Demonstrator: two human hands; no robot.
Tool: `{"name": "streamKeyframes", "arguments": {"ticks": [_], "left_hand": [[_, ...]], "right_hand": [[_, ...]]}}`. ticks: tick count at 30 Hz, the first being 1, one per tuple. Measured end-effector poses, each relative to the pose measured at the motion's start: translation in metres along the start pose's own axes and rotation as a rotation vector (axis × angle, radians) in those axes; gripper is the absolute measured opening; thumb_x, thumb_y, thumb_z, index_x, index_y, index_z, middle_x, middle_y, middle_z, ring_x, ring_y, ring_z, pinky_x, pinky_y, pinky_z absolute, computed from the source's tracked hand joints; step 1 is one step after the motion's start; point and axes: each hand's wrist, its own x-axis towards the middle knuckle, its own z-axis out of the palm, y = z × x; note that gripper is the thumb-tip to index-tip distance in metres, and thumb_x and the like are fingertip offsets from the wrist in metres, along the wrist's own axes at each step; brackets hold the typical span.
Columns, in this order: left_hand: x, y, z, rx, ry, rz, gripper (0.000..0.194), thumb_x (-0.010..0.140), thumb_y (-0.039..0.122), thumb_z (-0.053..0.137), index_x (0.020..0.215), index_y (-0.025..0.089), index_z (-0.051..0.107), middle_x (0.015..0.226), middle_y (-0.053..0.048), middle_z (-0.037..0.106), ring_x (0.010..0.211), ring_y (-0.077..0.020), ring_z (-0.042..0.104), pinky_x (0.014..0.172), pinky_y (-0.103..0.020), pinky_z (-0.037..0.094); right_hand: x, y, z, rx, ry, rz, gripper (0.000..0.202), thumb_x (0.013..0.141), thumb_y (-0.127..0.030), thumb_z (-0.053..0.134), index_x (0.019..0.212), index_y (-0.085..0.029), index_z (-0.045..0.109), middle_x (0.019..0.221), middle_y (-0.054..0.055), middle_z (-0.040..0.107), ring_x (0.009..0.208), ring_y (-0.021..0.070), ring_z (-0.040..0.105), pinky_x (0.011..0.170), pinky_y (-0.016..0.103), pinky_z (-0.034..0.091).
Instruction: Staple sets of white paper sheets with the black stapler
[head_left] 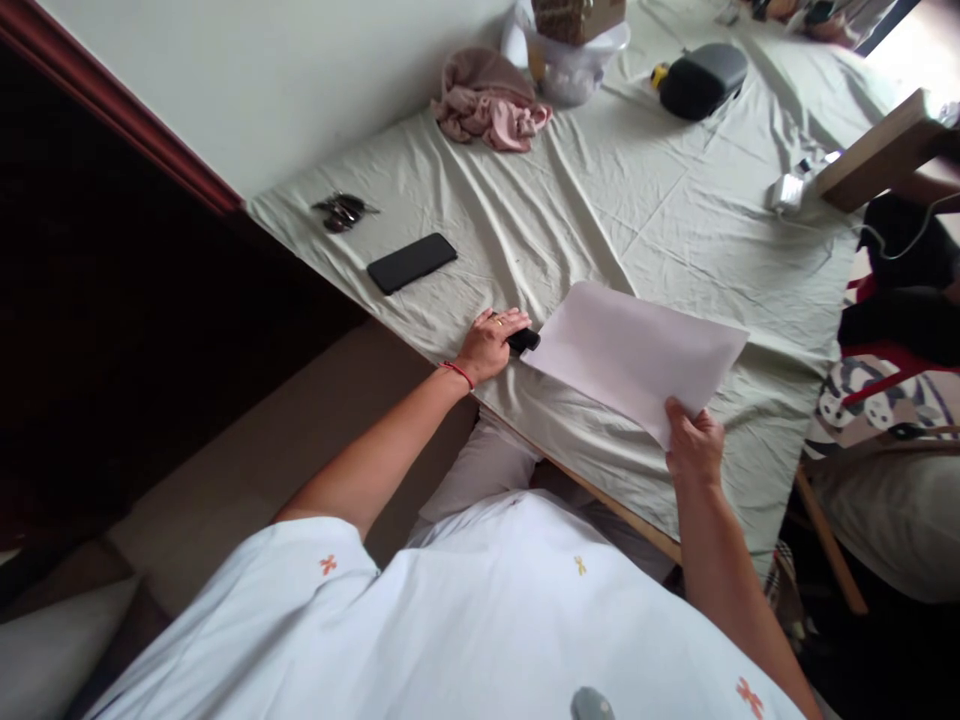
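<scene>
A white sheet of paper lies at a slant over the near part of the cloth-covered table. My right hand grips its near right corner, thumb on top and the other fingers underneath. At the sheet's left edge, my left hand covers a small black object that looks like a stapler. Only its black end sticks out past my fingers, close against the paper; the rest is hidden. Whether the paper's edge is inside it, I cannot tell.
Left of my hands lie a black phone and keys. Farther back are a pink cloth, a plastic tub and a dark case. A white charger sits near a wooden post at right.
</scene>
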Motion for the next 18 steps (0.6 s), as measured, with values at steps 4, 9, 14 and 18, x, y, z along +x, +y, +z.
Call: {"name": "streamKeyframes", "arguments": {"ticks": [4,9,14,18], "left_hand": [[0.000,-0.005,0.000,-0.022,-0.015,0.020,0.065,0.077,0.001,0.044,0.133,0.022,0.068,0.146,-0.007,0.063,0.143,-0.0219,0.053,0.125,-0.050,0.028],[-0.002,-0.011,0.002,-0.030,-0.017,0.058,0.067,0.077,-0.001,0.042,0.135,0.023,0.067,0.147,-0.007,0.063,0.144,-0.0207,0.052,0.124,-0.049,0.028],[-0.004,-0.016,0.006,-0.028,-0.015,0.098,0.064,0.078,0.000,0.042,0.131,0.022,0.069,0.144,-0.006,0.065,0.144,-0.0196,0.052,0.125,-0.048,0.026],[-0.007,-0.019,0.015,-0.022,0.022,0.093,0.062,0.078,0.000,0.043,0.130,0.024,0.069,0.144,-0.004,0.066,0.145,-0.0190,0.051,0.126,-0.048,0.023]], "right_hand": [[0.001,0.002,0.004,0.026,0.032,-0.005,0.038,0.062,-0.040,0.081,0.090,-0.017,0.071,0.083,0.003,0.073,0.072,0.0130,0.063,0.074,0.028,0.053],[0.000,0.005,0.007,0.044,0.032,0.004,0.038,0.061,-0.038,0.082,0.090,-0.017,0.071,0.083,0.003,0.073,0.074,0.0139,0.064,0.074,0.028,0.053],[0.000,0.008,0.006,0.053,0.031,0.030,0.037,0.062,-0.037,0.083,0.091,-0.017,0.072,0.083,0.003,0.074,0.074,0.0141,0.065,0.074,0.027,0.053],[0.001,0.013,0.005,0.059,0.048,0.047,0.038,0.060,-0.037,0.085,0.089,-0.016,0.072,0.083,0.003,0.074,0.072,0.0135,0.065,0.071,0.026,0.053]]}}
